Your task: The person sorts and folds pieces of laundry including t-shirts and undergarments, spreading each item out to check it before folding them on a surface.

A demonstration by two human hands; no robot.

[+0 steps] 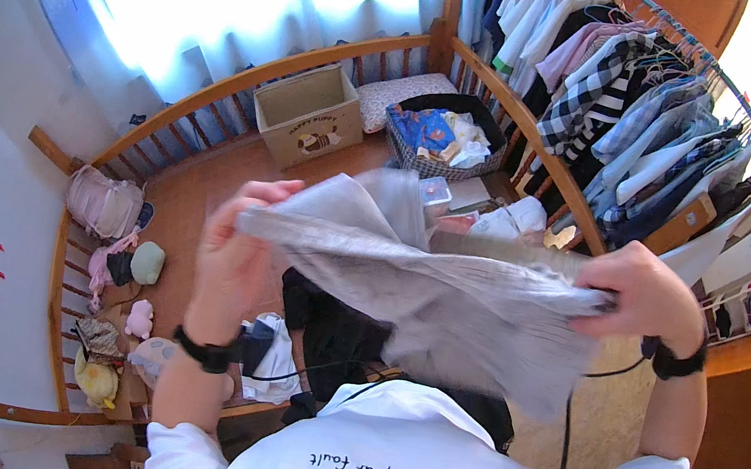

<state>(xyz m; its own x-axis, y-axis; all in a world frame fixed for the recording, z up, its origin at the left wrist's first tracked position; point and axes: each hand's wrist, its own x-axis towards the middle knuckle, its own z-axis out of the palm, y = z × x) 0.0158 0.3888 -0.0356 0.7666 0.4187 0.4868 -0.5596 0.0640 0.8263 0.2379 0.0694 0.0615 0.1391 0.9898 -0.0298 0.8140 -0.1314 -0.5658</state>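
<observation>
A light grey garment (441, 291) hangs stretched between my two hands, in front of my chest and blurred by motion. My left hand (244, 234) pinches its left end, the fingers partly behind the cloth. At the other end my right hand (636, 295) grips the fabric in a closed fist, where a small dark part shows beside the fingers. Below the grey cloth lies a dark garment (326, 324), partly hidden by it. Folded white clothing (278, 360) with a dark piece on top rests beside that, past my left wrist.
A wooden-railed bed (206, 167) holds a cardboard box (313, 118), a checked fabric bin (446, 134) of folded clothes, a pillow (400, 96) and plush toys (140, 319). A clothes rack (720, 77) full of hung garments stands at right. Black cables (561, 463) run from my wrists.
</observation>
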